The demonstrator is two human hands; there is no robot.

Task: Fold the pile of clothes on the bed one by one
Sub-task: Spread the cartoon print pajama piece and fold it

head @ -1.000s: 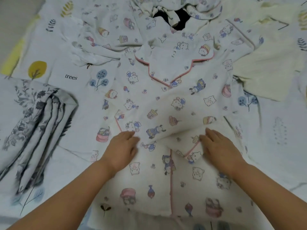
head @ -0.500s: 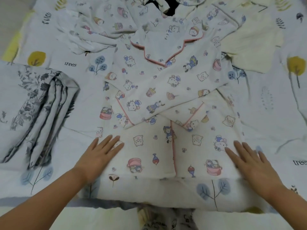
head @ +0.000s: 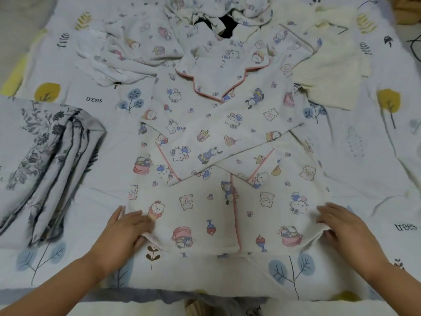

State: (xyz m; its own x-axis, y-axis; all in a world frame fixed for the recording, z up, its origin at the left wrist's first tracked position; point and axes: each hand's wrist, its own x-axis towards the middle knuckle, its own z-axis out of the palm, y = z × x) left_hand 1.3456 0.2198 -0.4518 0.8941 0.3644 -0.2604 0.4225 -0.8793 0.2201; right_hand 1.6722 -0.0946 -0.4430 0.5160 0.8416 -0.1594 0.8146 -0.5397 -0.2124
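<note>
Pajama top lies flat mid-bed, sleeves crossed, hem nearest me. Open bedsheet lies right; folded floral cloth lies left. My left hand and right hand each pinch a bottom corner of the hem. Unfolded pile behind is partly cut off.

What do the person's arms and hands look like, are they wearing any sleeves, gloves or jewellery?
Both forearms are bare up to the frame edge, with no sleeves in view. The left hand and right hand wear no gloves, and no rings, watch or bracelets show on them.
</note>
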